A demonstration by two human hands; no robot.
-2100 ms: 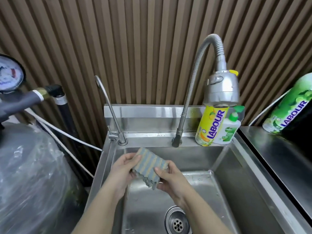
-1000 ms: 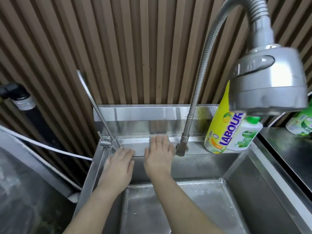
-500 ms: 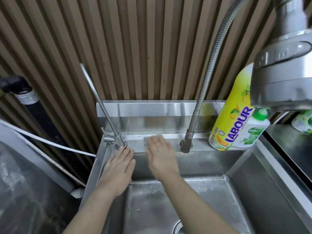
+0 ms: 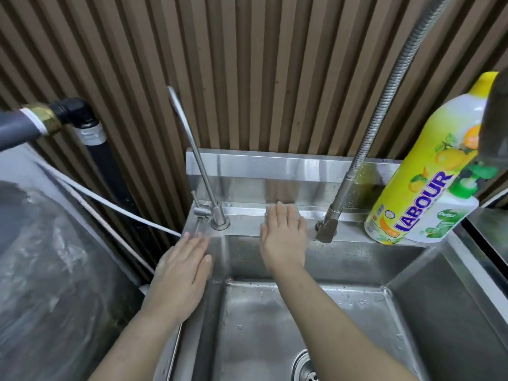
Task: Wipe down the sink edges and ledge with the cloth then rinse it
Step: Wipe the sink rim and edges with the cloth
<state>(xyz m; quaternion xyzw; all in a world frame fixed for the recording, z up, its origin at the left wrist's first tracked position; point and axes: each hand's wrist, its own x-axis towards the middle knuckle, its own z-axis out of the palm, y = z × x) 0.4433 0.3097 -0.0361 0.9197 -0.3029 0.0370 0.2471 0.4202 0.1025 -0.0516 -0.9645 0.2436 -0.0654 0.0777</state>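
Steel sink (image 4: 357, 320), head view, wet with droplets, drain (image 4: 308, 367) at the near edge. Right hand (image 4: 283, 237) lay flat on the back ledge (image 4: 244, 229), fingers straight and together, pressing down, not curled, between the thin tap (image 4: 217, 213) and the base of the flexible-hose tap (image 4: 327, 229). Cloth hidden; whether it sat under that palm could not be told. Left hand (image 4: 182, 268) lay flat on the sink's left rear corner, fingers straight, released, tips just short of the thin tap's base. 2 bottles stood on the ledge at right, touching: yellow LABOUR bottle (image 4: 420, 193), white bottle (image 4: 445, 218) with green pump in front. Brown slatted wall (image 4: 247, 78) behind; black pipe (image 4: 104, 160) and white hose (image 4: 118, 207) at left
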